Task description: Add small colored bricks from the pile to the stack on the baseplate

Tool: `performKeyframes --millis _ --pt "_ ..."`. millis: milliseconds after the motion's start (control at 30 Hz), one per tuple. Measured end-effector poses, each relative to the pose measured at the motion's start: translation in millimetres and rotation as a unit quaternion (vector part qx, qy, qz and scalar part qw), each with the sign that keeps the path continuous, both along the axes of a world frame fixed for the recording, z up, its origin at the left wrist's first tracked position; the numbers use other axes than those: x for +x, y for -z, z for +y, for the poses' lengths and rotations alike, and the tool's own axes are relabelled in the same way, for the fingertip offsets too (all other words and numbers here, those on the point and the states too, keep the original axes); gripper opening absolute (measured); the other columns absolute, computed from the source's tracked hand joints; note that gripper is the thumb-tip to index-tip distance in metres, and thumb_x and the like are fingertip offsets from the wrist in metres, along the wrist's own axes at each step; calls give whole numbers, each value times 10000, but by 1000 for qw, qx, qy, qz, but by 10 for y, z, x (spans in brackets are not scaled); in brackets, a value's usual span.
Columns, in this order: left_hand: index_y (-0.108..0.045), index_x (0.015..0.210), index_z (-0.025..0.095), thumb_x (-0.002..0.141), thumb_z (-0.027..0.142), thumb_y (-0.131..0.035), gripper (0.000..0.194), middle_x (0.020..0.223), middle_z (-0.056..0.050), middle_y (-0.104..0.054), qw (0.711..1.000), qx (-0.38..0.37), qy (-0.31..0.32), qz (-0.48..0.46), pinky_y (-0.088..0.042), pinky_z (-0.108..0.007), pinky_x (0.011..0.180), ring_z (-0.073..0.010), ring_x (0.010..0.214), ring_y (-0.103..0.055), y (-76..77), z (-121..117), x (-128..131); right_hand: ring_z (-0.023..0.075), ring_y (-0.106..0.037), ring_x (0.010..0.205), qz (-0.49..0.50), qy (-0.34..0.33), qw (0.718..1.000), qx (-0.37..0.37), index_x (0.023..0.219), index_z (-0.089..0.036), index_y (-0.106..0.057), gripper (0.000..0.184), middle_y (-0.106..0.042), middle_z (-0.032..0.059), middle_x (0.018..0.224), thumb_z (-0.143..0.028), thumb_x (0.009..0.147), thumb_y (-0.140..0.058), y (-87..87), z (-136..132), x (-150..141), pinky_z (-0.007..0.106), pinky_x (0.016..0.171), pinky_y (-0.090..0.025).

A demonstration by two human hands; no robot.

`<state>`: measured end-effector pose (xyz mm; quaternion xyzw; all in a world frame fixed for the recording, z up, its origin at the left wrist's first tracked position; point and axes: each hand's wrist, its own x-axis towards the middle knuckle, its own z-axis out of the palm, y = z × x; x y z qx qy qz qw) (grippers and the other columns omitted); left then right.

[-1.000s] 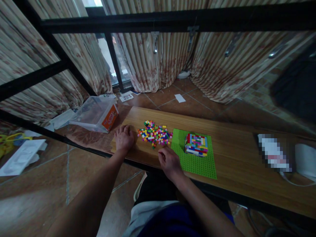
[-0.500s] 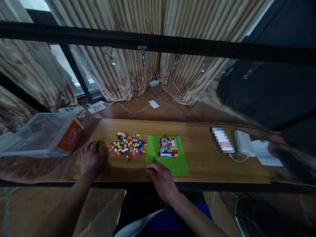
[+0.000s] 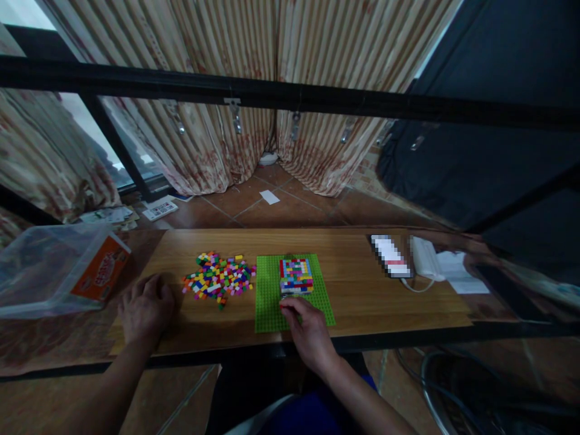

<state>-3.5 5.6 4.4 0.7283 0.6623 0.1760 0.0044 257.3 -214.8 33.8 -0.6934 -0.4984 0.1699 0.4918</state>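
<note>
A green baseplate [image 3: 272,302] lies on the wooden table [image 3: 362,290]. On it stands a square stack of many-coloured small bricks [image 3: 295,275]. My right hand [image 3: 306,329] rests on the plate just in front of that stack, its fingertips pinched together on a small reddish brick at the stack's near edge. A loose heap of coloured bricks [image 3: 217,279] lies to the left of the plate. My left hand [image 3: 145,308] lies palm down on the table left of the heap, its fingers loosely curled with nothing in them.
A clear plastic box with an orange label [image 3: 63,272] lies on its side at the far left. A white device with a cable [image 3: 426,260] and paper sit at the right. A black bar [image 3: 290,96] crosses overhead; curtains hang behind.
The view has swung to the right. My right hand has moved from the heap's edge across the plate to the front of the brick stack. My left hand has stayed flat on the table.
</note>
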Motion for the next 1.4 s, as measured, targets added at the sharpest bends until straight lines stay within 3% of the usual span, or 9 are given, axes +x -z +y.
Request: performKeyframes --millis 233,400,633,900,1167,1400 --pt "-591 1240 137 911 337 -388 436 1354 -184 -556 1000 -5 7 17 -392 -573 1032 -407 1250 -486 11 14 -12 167 -642 914 -13 18 999 27 961 -275 -699 176 -684 22 956 -213 917 -540 37 -41 129 321 816 -518" --pt "-587 1261 120 932 348 -362 459 1354 -195 -551 1000 -6 11 14 -376 -558 1057 -398 1273 -470 -10 5 -7 196 -600 1045 -34 94 994 50 934 -277 -723 154 -623 59 1085 -258 900 -574 105 -29 263 385 921 -498" --pt "-592 1269 119 900 326 -407 461 1337 -189 -563 1000 -7 -4 18 -397 -560 1030 -406 1227 -487 -56 -32 38 223 -555 1115 -41 143 988 54 895 -267 -729 143 -587 74 1155 -329 878 -602 137 -11 473 450 985 -443" --pt "-590 1272 148 901 322 -403 450 1353 -150 -557 1000 -3 -13 16 -373 -531 1050 -377 1250 -463 7 -22 22 231 -544 1136 -26 130 989 67 908 -250 -726 180 -570 81 1180 -372 866 -601 172 79 518 462 1002 -427" --pt "-594 1257 150 895 297 -433 422 1349 -152 -555 1000 -6 -13 -6 -372 -519 1051 -365 1254 -460 -49 -57 55 244 -522 1161 -56 127 989 51 901 -240 -724 174 -562 95 1193 -349 863 -595 210 169 526 463 1014 -409" --pt "-594 1247 164 897 307 -437 409 1320 -151 -568 1000 1 -8 0 -379 -505 1041 -350 1232 -476 -9 -35 36 248 -520 1165 -77 127 988 50 902 -233 -699 151 -559 97 1200 -325 856 -588 281 157 556 477 1004 -410"
